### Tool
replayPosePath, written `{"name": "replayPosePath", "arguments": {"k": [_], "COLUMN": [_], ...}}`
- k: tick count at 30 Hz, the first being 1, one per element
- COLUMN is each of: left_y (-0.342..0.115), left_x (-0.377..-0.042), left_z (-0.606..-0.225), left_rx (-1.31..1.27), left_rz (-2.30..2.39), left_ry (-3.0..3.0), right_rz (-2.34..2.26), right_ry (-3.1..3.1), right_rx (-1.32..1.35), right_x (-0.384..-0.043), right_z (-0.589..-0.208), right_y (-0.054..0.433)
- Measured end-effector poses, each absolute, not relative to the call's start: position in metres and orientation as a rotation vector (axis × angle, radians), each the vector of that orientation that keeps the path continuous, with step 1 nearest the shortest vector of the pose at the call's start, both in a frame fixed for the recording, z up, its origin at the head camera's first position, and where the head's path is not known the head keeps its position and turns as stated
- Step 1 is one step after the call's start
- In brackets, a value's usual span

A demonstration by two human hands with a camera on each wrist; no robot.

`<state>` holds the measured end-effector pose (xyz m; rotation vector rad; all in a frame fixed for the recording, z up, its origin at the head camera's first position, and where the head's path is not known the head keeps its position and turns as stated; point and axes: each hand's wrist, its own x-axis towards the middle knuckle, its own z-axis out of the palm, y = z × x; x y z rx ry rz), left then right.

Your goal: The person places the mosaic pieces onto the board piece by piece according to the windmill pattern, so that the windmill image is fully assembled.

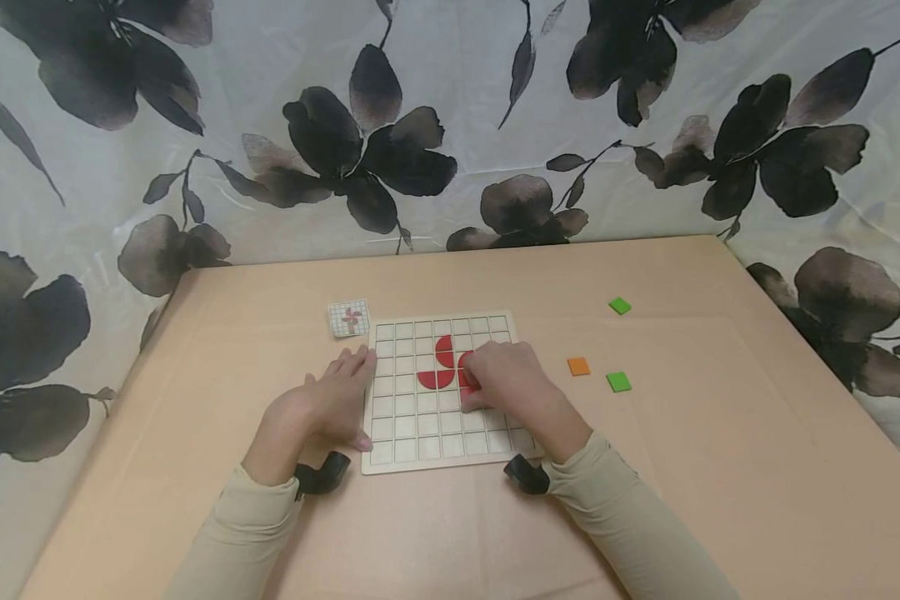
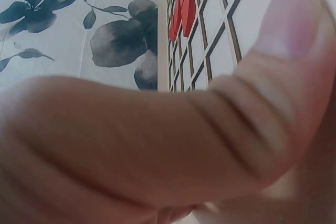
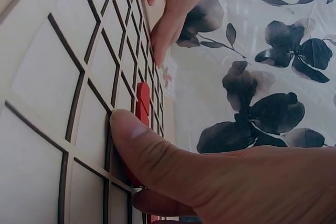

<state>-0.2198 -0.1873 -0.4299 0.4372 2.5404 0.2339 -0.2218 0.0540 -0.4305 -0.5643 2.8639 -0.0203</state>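
A white grid board (image 1: 405, 427) lies on the table, with red rounded tiles (image 1: 436, 380) in its middle squares. My left hand (image 1: 330, 400) rests along the board's left edge, fingers extended and thumb by the lower left corner. In the left wrist view the left thumb (image 2: 236, 124) crosses close to the camera. Over the board's right half, my right hand (image 1: 513, 379) pinches a red tile (image 1: 467, 385) between thumb and fingers, covering part of it. The right wrist view has the right thumb (image 3: 152, 153) pressed along that tile at the grid lines.
A small pattern card (image 1: 348, 318) with a red pinwheel lies beyond the board's upper left corner. To the right are an orange square tile (image 1: 579, 367) and two green tiles, one nearer (image 1: 618, 382) and one farther (image 1: 620, 306). A floral cloth (image 1: 420, 225) hangs behind the table.
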Motion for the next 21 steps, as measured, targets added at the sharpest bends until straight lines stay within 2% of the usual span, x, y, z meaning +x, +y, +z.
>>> {"name": "replayPosePath", "arguments": {"k": [21], "left_y": [-0.185], "left_x": [-0.214], "left_z": [-0.432], "left_rx": [0.429], "left_rz": [0.243], "left_ry": [2.536], "right_rz": [-0.276], "right_ry": [2.759], "right_rx": [-0.688], "right_x": [-0.231], "right_z": [-0.434], "right_y": [0.074]}}
